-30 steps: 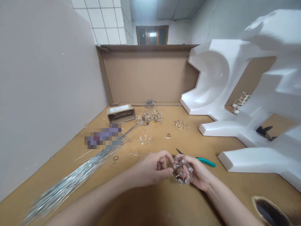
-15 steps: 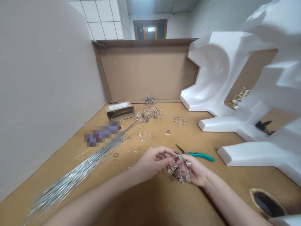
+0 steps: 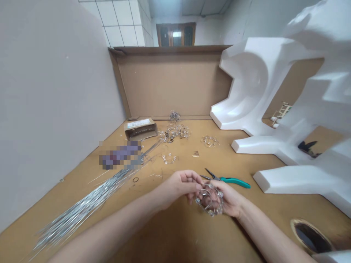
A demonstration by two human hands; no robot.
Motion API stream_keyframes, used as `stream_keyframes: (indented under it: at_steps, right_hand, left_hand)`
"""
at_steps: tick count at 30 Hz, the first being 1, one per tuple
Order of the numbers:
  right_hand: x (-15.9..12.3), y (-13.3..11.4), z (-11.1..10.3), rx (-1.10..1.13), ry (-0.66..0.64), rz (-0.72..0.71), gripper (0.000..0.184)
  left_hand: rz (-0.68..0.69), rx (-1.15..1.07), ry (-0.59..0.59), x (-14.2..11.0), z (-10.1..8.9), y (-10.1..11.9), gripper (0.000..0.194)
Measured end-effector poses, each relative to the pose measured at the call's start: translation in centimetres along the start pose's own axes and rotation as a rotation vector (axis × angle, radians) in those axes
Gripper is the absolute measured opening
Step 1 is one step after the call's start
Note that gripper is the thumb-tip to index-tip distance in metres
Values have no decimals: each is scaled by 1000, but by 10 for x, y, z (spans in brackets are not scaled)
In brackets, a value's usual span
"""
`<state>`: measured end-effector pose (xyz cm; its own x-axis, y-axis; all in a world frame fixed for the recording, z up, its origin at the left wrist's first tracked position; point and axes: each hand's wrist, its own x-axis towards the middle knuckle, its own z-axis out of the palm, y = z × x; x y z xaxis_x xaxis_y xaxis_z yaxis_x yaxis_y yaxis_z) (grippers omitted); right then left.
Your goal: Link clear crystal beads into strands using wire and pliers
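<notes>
- Supporting a beaded wire ring in the cupped right hand, above the bench, with fingers behind and thumb near the top edge.
- Touching the ring's left edge with the left hand, thumb and fingers drawn together, apparently pinching wire; too small to tell the exact grip.
- Looking well formed, judging by clear beads spread around the ring and curved wire crossing inside; cannot tell joined ends from loose ones, so cannot call it finished.
- Noting a bundle of straight wires along the left, showing no beads and probably unworked.
- Seeing teal-handled pliers just beyond the right hand, free of both hands.
- Finding a small dark ring near the wires.
- Spotting a small beaded loop farther out, lying alone.
- Counting another beaded piece to the right, set apart; perhaps complete, hard to confirm.
- Reaching a tangled pile of beaded wire and dark rings, right of an open box; cannot separate finished pieces from remaining parts.
- Ending at a small metal cluster beside the cardboard wall.
</notes>
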<state>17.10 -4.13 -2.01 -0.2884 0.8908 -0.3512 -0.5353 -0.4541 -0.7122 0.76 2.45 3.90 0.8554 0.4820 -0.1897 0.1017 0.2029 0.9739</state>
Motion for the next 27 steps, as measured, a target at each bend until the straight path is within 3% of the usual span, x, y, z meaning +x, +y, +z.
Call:
stream_keyframes:
  at_steps: [5, 11, 16, 20, 27]
  right_hand:
    - [-2, -2, 1, -116, 138, -148, 5]
    - [-9, -8, 4, -276, 392, -402, 11]
    - [-16, -10, 9, -535, 625, -608, 11]
    - [-16, -6, 12, -546, 671, -629, 10]
    - [-14, 5, 23, -680, 675, -670, 13]
  left_hand:
    - [113, 213, 106, 4, 3, -9, 23]
    - [282, 136, 325, 8, 4, -18, 19]
    - [381, 304, 310, 6, 5, -25, 9]
    - [526, 381, 346, 11, 4, -40, 7]
    - [401, 516, 380, 2, 12, -52, 49]
